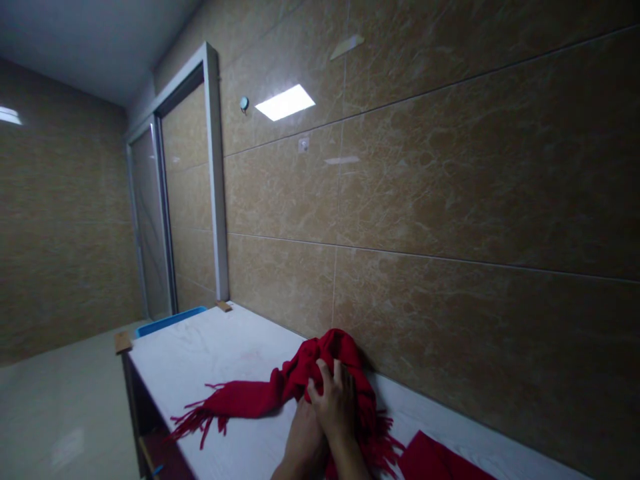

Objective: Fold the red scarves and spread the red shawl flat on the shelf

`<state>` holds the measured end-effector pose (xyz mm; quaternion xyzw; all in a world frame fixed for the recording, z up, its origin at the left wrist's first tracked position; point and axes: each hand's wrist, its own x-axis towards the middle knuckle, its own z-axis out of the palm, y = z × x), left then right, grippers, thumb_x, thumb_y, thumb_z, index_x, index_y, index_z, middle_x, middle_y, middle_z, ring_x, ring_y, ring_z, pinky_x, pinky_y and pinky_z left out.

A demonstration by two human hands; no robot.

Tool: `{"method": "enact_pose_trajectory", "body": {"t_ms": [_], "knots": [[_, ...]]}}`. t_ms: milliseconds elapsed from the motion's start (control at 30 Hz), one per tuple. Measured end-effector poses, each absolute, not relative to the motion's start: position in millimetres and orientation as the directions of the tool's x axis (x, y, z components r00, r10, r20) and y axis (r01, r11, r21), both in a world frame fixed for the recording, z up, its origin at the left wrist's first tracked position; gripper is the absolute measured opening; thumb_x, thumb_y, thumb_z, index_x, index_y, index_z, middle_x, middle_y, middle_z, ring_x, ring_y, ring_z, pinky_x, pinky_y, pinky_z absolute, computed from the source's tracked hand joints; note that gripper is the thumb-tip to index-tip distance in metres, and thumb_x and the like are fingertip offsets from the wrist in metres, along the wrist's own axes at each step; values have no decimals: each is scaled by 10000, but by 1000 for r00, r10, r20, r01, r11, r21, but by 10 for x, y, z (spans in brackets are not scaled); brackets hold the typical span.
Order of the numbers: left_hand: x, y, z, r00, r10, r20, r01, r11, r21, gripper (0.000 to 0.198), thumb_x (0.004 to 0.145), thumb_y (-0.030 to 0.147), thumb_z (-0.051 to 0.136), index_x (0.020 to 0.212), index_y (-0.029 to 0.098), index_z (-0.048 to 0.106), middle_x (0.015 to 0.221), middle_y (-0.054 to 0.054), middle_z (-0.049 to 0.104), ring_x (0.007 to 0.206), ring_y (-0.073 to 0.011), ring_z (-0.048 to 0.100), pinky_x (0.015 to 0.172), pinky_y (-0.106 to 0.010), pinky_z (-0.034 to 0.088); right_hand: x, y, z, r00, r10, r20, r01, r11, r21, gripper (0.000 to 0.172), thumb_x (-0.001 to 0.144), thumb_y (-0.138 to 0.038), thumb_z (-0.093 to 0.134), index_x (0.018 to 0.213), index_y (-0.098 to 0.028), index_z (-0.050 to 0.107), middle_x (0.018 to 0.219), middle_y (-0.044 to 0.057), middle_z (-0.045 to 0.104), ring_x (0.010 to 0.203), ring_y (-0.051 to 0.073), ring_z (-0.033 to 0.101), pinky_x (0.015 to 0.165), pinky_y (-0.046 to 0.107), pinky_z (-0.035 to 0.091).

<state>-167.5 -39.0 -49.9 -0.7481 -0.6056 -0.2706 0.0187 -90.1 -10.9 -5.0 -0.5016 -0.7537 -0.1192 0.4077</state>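
A red scarf with fringed ends lies bunched on the white tabletop, against the wall. One fringed end stretches out to the left, and another hangs toward the lower right. My right hand presses on the bunched part with bent, slightly spread fingers, gripping the fabric. Beside and partly beneath it, my left hand reaches into the folds; its fingers are hidden by the scarf and the right hand.
A flat piece of red cloth lies at the lower right. Small brown blocks sit at the table's far corners, and a blue tray shows beyond the far edge. The tiled wall borders the table; a framed sliding door stands further left.
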Motion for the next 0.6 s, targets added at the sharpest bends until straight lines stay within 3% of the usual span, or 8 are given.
{"method": "enact_pose_trajectory", "body": {"t_ms": [267,600], "knots": [[-1736,-378,-645,216,836,505,944,-311,111,522,950,179,549,1471,207,567,1401,-174,641,1289,-344,608,1094,-509,510,-834,-56,-181,-175,662,729,848,477,-230,366,921,-307,618,1269,-270,727,1232,155,683,1096,345,666,967,488,537],[-1682,-361,-591,145,887,438,947,-253,199,488,972,156,482,1447,187,588,1403,-174,639,1277,-310,611,1121,-487,482,-808,-6,-214,-212,660,721,840,500,-211,392,949,-324,574,1303,-235,718,1263,173,664,1121,333,658,985,449,532]]}}
